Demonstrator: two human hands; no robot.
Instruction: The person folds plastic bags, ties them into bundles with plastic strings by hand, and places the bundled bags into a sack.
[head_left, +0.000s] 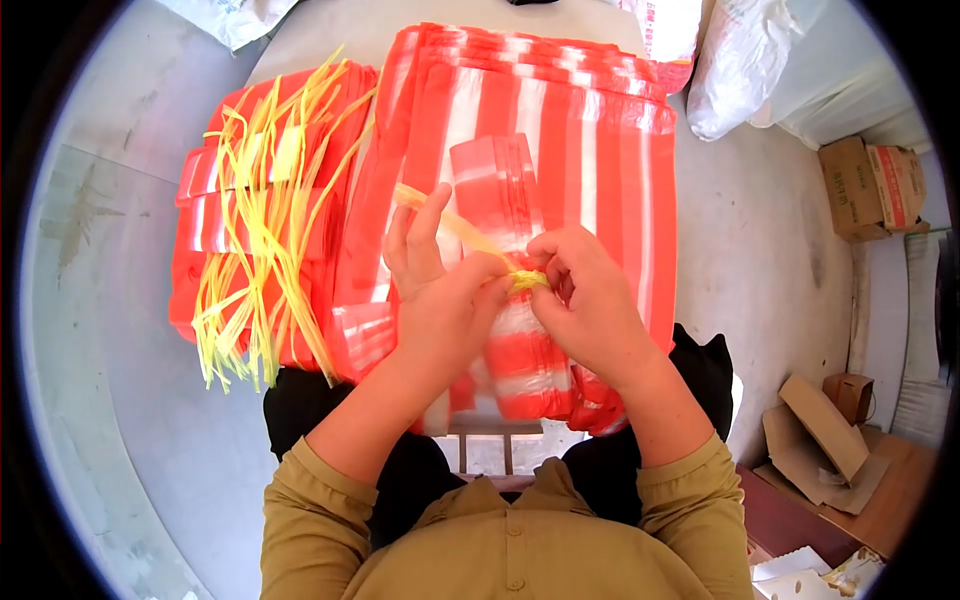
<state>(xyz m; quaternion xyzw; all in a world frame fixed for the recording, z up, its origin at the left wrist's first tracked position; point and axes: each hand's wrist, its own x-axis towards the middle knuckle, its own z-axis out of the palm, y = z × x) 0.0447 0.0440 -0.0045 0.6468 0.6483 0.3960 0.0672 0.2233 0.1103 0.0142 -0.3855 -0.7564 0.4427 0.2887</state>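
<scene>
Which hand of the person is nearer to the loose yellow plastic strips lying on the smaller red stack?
Left. The left hand is right of the strips, with a gap; the right hand is farther right, beyond the left one.

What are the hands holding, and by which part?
Left hand and right hand pinch the yellow strip at its bunched part, over a striped bundle. Whether they also grip the bundle can't be told.
</scene>
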